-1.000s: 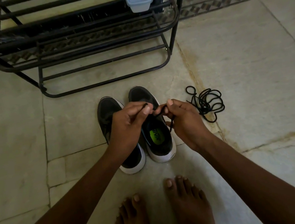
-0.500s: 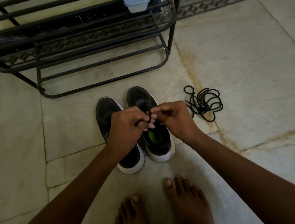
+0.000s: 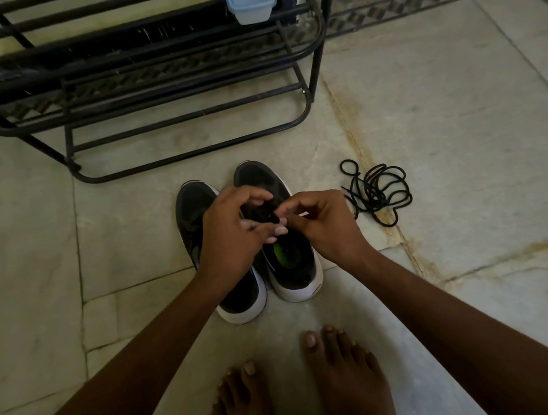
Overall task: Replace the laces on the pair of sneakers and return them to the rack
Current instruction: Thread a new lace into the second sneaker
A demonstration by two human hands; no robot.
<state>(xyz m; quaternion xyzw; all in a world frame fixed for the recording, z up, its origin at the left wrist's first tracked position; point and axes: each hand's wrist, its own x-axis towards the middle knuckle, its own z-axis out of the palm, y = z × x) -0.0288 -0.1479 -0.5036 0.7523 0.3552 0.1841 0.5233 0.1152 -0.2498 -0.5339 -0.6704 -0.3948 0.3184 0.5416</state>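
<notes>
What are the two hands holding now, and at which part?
Both hands, left hand and right hand, pinch a black lace over the right sneaker; which part of the lace cannot be told.

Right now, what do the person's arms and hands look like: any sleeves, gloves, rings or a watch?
Both forearms are bare for as far as the frame shows them: no sleeves and no gloves. The left hand and right hand show no rings, watch or wristband. Fingernails look short and unpainted.
</notes>
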